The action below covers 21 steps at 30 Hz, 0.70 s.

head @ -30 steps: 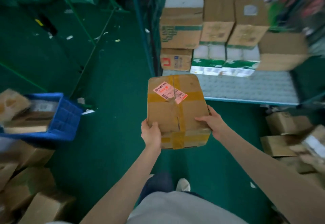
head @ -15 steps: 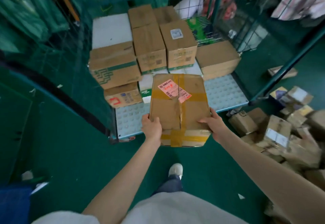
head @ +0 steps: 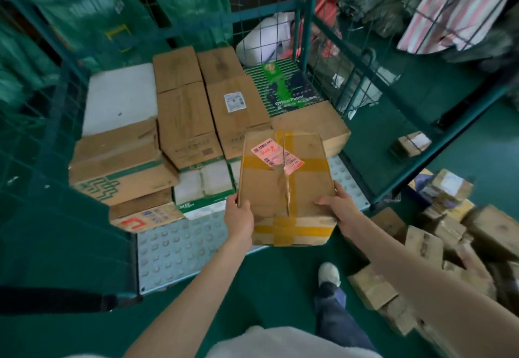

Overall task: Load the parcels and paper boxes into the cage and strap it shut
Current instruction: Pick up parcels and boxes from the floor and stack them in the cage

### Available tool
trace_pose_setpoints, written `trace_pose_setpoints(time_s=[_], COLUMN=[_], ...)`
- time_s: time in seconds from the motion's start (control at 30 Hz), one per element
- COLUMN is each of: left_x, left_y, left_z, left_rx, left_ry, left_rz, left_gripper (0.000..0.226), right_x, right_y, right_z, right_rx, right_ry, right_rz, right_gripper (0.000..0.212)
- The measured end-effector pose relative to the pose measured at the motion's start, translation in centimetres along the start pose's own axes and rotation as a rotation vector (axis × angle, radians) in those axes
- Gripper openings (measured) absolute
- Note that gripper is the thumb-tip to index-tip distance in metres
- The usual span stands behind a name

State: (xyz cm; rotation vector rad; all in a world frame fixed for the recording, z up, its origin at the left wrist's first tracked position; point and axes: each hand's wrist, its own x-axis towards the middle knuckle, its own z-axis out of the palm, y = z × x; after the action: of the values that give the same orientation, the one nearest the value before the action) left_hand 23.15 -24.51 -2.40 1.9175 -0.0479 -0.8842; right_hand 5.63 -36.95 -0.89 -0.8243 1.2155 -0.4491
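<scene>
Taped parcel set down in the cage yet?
No, the left hand and right hand hold the taped parcel up above the cage floor.

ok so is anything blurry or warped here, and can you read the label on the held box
Head view: cage bars bow toward the frame edges, wide-angle distortion; the parcels on the floor at right are motion-smeared; the box between left hand and right hand is sharpest, but its label is too soft to read; light is dim and green-tinted, without strong glare.
</scene>
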Motion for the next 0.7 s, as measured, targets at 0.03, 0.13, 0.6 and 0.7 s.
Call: trace_pose_setpoints(time_s=[0.03,0.13,0.6,0.7], left_x=[0.2,0.3,4.1,7.1], left_y=[0.7,2.7,10.3,11.8], left_z=[1.5,6.4,19.0,19.8], left_rx=[0.001,-0.028,-0.089,-0.102], left_ry=[0.01,0.037,0.027,0.025], left_rz=[-0.012,-0.044,-0.16,-0.172], left_gripper=[0.023,0.02,0.026,0.028], right_x=[1.1,4.0,16.2,19.2], right_y=[-1.1,-4.4,-14.6,-16.1], right_z=[-0.9,-4.1,-10.5,-9.5], right_rx=[-0.008,-0.049,-0.163,-0.191], right_ry=[0.0,-0.011,-0.067,-0.066], right_rz=[0.0,0.008,0.068,0.113], right_gripper=[0.071,0.073,0.084,0.089])
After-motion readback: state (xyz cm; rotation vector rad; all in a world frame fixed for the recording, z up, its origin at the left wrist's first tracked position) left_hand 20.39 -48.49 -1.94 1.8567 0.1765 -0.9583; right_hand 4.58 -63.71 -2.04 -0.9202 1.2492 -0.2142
